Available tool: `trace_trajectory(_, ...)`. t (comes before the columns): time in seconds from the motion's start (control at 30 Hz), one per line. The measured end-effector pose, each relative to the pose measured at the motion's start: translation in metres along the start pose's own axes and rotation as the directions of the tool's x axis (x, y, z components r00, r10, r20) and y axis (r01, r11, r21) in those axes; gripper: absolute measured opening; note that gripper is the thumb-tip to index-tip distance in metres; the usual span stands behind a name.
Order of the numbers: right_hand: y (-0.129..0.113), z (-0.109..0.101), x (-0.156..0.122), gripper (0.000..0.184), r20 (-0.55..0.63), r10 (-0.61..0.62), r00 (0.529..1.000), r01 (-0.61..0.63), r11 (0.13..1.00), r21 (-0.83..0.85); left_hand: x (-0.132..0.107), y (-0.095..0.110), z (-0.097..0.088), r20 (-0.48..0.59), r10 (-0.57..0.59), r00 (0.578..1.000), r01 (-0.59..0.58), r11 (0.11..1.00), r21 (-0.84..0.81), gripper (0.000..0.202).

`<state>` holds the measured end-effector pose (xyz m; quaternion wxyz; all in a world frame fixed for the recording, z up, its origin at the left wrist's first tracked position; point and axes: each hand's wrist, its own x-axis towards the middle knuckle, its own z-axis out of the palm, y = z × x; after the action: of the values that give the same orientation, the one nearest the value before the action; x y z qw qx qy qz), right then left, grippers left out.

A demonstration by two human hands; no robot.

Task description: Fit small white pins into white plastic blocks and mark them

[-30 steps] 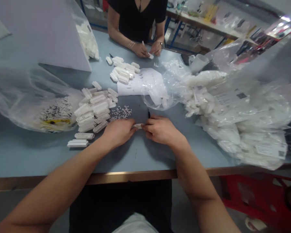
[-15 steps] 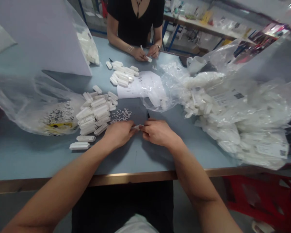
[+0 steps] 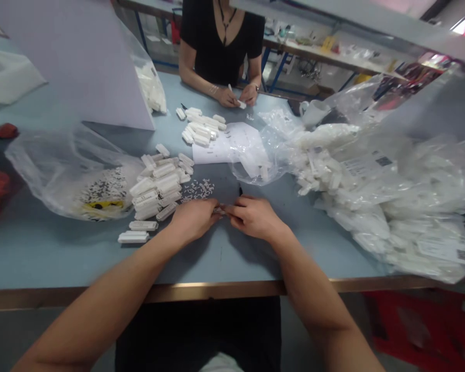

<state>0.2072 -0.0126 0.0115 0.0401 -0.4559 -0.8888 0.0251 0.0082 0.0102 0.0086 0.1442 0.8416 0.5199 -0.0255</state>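
Between my hands is a small white plastic piece (image 3: pixel 219 210), mostly covered by fingers. My left hand (image 3: pixel 195 219) has its fingers closed on the left end of it. The right hand (image 3: pixel 254 218) pinches at its other end, fingertips nearly meeting those of the left. Just beyond the left hand lie many tiny white parts (image 3: pixel 199 188), scattered on the blue-grey tabletop (image 3: pixel 217 263). A heap of long white plastic pieces (image 3: pixel 158 183) is piled left of them. Past my right hand a dark, thin object (image 3: pixel 240 190) lies on the table.
A clear bag of tiny parts (image 3: pixel 104 186) lies at left. Large clear bags of white pieces (image 3: pixel 372 181) fill the right side. Across the table a co-worker (image 3: pixel 222 46) handles a white piece beside another pile (image 3: pixel 203 126) and a paper sheet (image 3: pixel 213 152).
The camera view has shifted, so the table and its contents sit slightly lower and farther right. My hands still hold the small white piece, which is now more covered by the fingers.
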Motion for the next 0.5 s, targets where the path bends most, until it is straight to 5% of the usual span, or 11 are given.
trace_trajectory(0.33,-0.011,0.003,0.005,0.030,0.035,-0.042,0.999,0.040,0.997,0.063,0.002,0.000,0.000,0.018,-0.020,1.000,0.020,0.999,-0.025,0.031)
trace_trajectory(0.43,0.001,0.007,0.004,0.029,-0.098,0.081,0.992,-0.062,0.981,0.183,0.001,0.000,-0.001,0.003,-0.001,1.000,0.001,1.000,-0.004,0.031)
trace_trajectory(0.5,0.013,0.010,0.003,0.031,-0.238,0.244,0.940,-0.178,0.947,0.268,0.000,0.000,-0.001,-0.006,0.006,1.000,-0.006,1.000,0.004,0.030)
